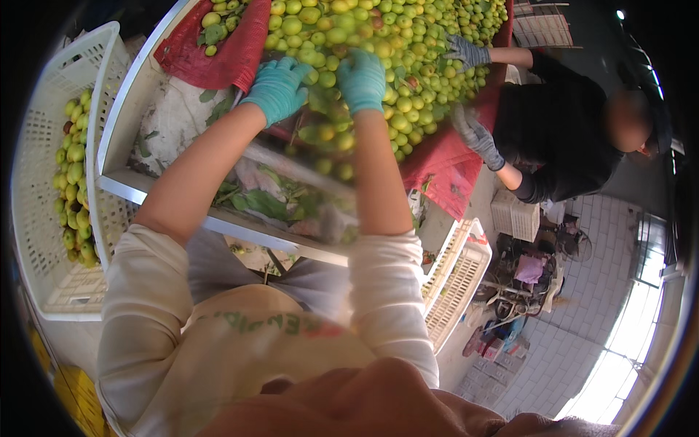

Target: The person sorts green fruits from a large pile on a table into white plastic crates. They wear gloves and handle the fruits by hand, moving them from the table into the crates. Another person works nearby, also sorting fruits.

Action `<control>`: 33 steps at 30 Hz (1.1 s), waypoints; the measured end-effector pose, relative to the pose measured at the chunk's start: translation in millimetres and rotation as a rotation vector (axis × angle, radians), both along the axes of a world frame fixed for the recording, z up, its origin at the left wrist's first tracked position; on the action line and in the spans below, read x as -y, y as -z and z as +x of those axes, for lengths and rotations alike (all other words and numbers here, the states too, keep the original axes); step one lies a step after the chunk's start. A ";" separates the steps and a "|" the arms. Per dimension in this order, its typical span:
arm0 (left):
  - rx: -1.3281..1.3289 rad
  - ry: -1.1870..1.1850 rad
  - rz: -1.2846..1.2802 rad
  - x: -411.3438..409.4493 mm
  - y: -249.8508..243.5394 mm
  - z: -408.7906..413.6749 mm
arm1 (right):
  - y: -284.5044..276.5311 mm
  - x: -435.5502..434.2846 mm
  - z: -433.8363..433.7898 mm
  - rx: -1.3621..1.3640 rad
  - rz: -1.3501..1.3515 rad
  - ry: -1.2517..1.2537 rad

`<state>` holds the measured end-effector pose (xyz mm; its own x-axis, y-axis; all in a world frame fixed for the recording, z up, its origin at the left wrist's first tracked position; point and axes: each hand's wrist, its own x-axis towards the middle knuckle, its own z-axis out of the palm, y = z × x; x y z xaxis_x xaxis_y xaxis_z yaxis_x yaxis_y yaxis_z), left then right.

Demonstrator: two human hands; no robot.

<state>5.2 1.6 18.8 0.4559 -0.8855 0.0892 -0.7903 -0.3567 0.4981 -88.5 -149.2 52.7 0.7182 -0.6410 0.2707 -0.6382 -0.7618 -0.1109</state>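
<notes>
A heap of small green-yellow fruit [404, 109] spreads over a metal-framed sorting table [262, 232] before me. At the heap's near left edge is my left hand [278, 90] in a teal glove, its fingers slightly apart and touching fruit. My right hand [362, 81], gloved alike, rests palm down on the heap and is blurred by motion; its fingertips are hidden. Between my forearms several fruits and leaves are blurred, lying lower than the heap. Red mesh cloth [235, 60] is folded beside my left hand, and a green leaf [214, 34] lies on it with some fruit.
A white plastic crate [54, 284] holding fruit stands at left. Another crate [458, 284] is at right, below a red cloth flap [450, 169]. Across the heap a co-worker [557, 120] in black reaches in with grey gloves [475, 136]. Leaves [262, 202] litter the table's lower tray.
</notes>
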 end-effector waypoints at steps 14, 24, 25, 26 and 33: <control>-0.199 -0.010 -0.137 3.1 9.5 2.2 | -10.1 1.5 -13.7 -0.421 0.286 -0.088; -0.317 0.148 -0.075 3.1 14.9 1.5 | -45.0 -32.1 -232.0 1.418 1.592 -0.387; -0.337 0.155 -0.059 2.6 13.7 0.7 | -54.2 -41.1 -256.1 1.692 1.450 -0.377; -0.357 0.160 -0.042 1.9 12.7 -0.2 | -61.8 -44.8 -273.5 1.934 1.464 -0.642; -0.498 0.331 0.000 0.7 10.2 -0.3 | -42.2 -34.1 -280.3 1.627 1.322 -0.327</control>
<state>4.9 0.9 8.6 0.1428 -0.9877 -0.0642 -0.5310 -0.1312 0.8372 -368.7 -115.1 94.9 0.4624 -0.8595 0.2179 0.6675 0.1757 -0.7236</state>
